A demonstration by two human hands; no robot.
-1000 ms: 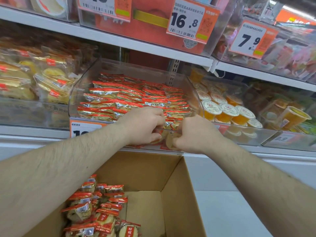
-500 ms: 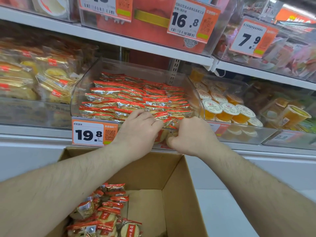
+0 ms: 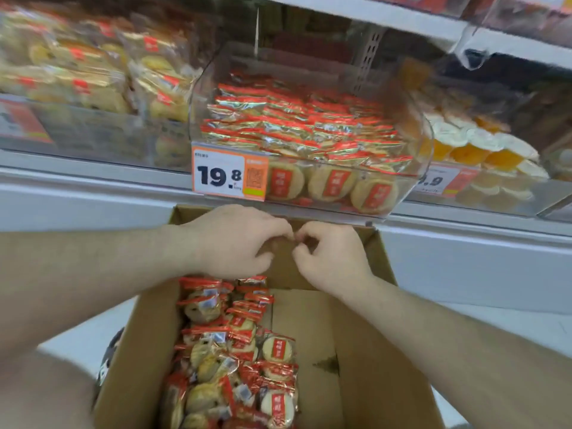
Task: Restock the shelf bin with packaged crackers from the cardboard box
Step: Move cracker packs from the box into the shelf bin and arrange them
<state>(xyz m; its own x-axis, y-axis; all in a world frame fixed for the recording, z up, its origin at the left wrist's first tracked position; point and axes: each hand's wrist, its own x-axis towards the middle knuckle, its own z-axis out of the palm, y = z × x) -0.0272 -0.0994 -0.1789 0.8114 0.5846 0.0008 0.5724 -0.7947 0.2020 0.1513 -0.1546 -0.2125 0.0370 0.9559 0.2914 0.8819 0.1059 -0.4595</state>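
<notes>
— What's the biggest thing in view?
— The cardboard box (image 3: 365, 351), open below the shelf's (image 3: 123, 193) front edge, packaged crackers (image 3: 235, 351) heaped along its left side.
— And the shelf bin (image 3: 414, 144)?
— Clear, on the shelf, packed with crackers, price tag (image 3: 229, 172) at its front-left corner.
— The hands?
— Left hand (image 3: 235, 239) and right hand (image 3: 328, 255) hang over the box's far edge, fingertips nearly meeting, fingers curled, holding nothing.
</notes>
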